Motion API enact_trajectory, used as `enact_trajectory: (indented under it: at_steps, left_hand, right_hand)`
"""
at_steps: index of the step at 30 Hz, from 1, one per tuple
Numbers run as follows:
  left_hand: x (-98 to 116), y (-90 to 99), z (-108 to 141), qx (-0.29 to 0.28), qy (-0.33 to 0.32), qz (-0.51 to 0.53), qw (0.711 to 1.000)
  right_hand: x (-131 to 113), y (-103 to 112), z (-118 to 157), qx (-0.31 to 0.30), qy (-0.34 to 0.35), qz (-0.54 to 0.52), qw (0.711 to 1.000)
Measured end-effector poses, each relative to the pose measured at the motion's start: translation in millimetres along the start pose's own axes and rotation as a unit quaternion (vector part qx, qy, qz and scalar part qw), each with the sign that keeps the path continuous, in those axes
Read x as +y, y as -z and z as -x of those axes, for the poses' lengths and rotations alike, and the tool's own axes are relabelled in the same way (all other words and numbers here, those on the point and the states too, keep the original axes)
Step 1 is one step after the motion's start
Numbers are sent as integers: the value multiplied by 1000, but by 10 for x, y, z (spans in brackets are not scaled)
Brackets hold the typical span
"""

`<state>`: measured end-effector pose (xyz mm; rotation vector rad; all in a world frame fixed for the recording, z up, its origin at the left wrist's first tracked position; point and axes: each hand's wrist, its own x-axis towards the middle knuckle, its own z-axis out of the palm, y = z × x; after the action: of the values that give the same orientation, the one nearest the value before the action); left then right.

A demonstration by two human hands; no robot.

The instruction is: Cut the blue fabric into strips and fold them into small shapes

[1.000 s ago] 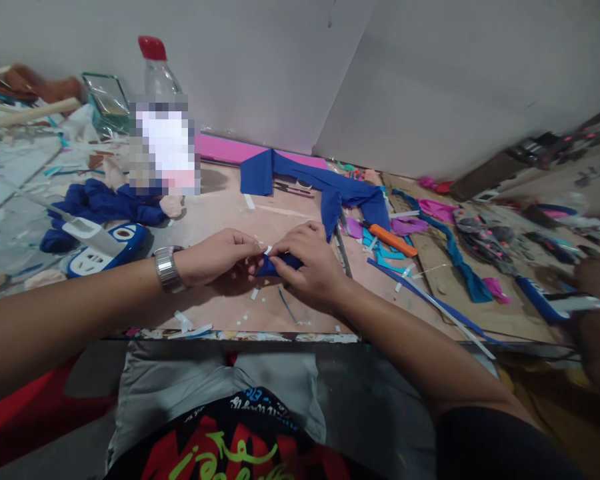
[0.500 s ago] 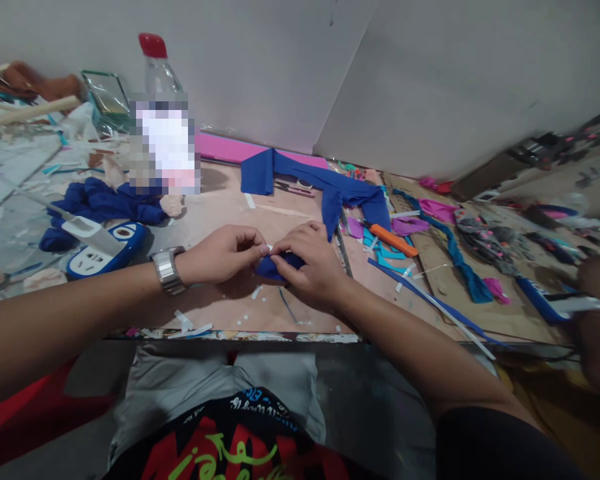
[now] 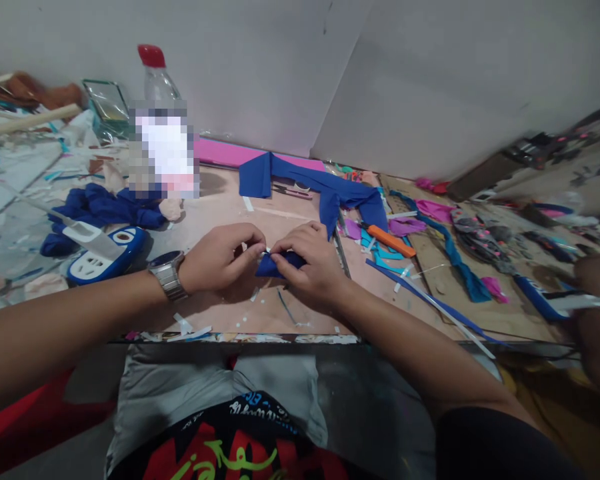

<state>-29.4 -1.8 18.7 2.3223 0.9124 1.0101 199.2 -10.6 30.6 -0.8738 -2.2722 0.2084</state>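
A small folded piece of blue fabric point(image 3: 267, 267) is pinched under the thumb and fingers of my right hand point(image 3: 314, 267), just above the table. My left hand point(image 3: 225, 257), with a metal watch on its wrist, is closed in a pinch at the fabric's upper left edge. A tiny white bit shows at those fingertips, too small to name. Behind my hands lie longer folded strips of blue fabric point(image 3: 350, 190), with a pair of tweezers point(image 3: 293, 192) beside them. An orange utility knife point(image 3: 391, 241) rests to the right.
A blue and white power strip point(image 3: 97, 265) and crumpled blue fabric point(image 3: 110, 205) sit at left. Behind them stands a red-capped bottle point(image 3: 161, 83) by a blurred-out patch. Teal fabric point(image 3: 460, 260) and scraps lie at right. Another person's hand point(image 3: 597, 287) shows at the right edge.
My left fingertips have drawn slightly left, away from my right hand, and the left wrist has turned so the watch face shows. The right hand keeps its hold on the blue fabric.
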Motion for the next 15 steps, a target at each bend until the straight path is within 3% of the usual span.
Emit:
enact_trajectory:
  at_steps: [6, 12, 15]
  left_hand:
    - [49, 5, -1, -22, 76, 85, 993]
    - [81, -17, -2, -23, 109, 102, 989]
    - [64, -28, 3, -22, 88, 86, 992]
  right_hand:
    - [-3, 0, -1, -6, -5, 10, 1000]
    - [-4, -2, -2, -21, -10, 12, 1000]
    - [2, -1, 4, -15, -11, 12, 1000]
